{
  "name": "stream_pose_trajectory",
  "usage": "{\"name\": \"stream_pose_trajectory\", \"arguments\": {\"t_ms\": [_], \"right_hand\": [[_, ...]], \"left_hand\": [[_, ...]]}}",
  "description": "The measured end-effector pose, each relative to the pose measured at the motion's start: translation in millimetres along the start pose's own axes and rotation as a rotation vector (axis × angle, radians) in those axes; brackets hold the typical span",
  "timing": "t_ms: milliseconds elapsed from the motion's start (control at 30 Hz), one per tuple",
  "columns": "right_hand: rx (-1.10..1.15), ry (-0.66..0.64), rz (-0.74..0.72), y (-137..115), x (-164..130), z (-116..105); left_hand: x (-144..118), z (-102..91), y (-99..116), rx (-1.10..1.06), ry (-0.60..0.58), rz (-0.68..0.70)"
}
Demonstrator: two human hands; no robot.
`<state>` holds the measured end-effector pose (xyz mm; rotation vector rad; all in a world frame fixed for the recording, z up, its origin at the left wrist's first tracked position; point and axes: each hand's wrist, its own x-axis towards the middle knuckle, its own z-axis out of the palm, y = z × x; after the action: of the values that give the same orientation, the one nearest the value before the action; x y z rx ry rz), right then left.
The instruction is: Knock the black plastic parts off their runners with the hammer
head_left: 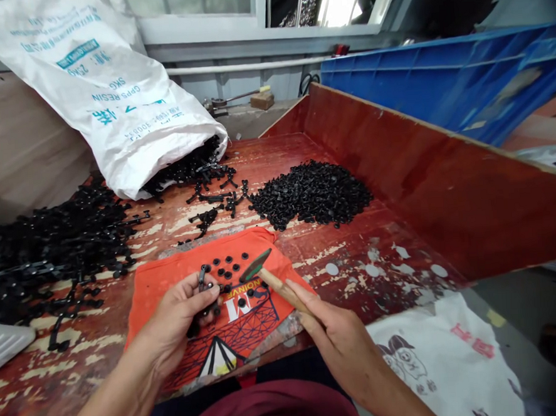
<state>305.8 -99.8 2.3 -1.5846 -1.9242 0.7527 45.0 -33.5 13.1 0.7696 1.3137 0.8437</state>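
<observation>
My left hand [189, 301] is closed around a black plastic moulding [201, 274], part of which sticks up past the thumb; the rest is hidden by the fingers. In my right hand [330, 330] is a small knife [273, 278] with a wooden handle and a short, dark greenish blade pointing left. Its blade hovers over or near several small round black plastic parts [228, 274] scattered on an orange printed cloth [155, 284]. Both hands are above this cloth, close together but apart.
A white resin sack [126, 110] spills black mouldings at the back left. Another heap of mouldings [73, 239] lies left, and a pile of small black parts [312, 193] lies behind the cloth. A wooden board [421, 161] walls the right side, with a blue crate [407, 87] beyond.
</observation>
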Motion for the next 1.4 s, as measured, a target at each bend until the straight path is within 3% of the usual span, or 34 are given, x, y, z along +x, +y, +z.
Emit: {"name": "stream_pose_trajectory", "arguments": {"t_ms": [200, 367, 633, 1033, 1267, 1400], "right_hand": [[0.020, 0.016, -0.021, 6, 3, 0], [0.006, 0.019, -0.008, 11, 5, 2], [-0.018, -0.019, -0.014, 13, 5, 2], [-0.194, -0.038, -0.102, -1, 14, -11], [-0.173, -0.008, -0.163, -10, 17, -5], [-0.302, -0.003, -0.197, -13, 18, 4]], "left_hand": [[4, 0.9, 2, -0.037, 0.033, -0.103], [6, -3.9, 1, -0.016, -0.012, -0.135], [11, 3.1, -3, 0.068, 0.036, -0.104], [12, 7.7, -9, 0.180, 0.119, -0.006], [14, 7.3, -13, 0.190, 0.109, 0.020], [13, 6.9, -13, 0.148, 0.095, 0.013]]}}
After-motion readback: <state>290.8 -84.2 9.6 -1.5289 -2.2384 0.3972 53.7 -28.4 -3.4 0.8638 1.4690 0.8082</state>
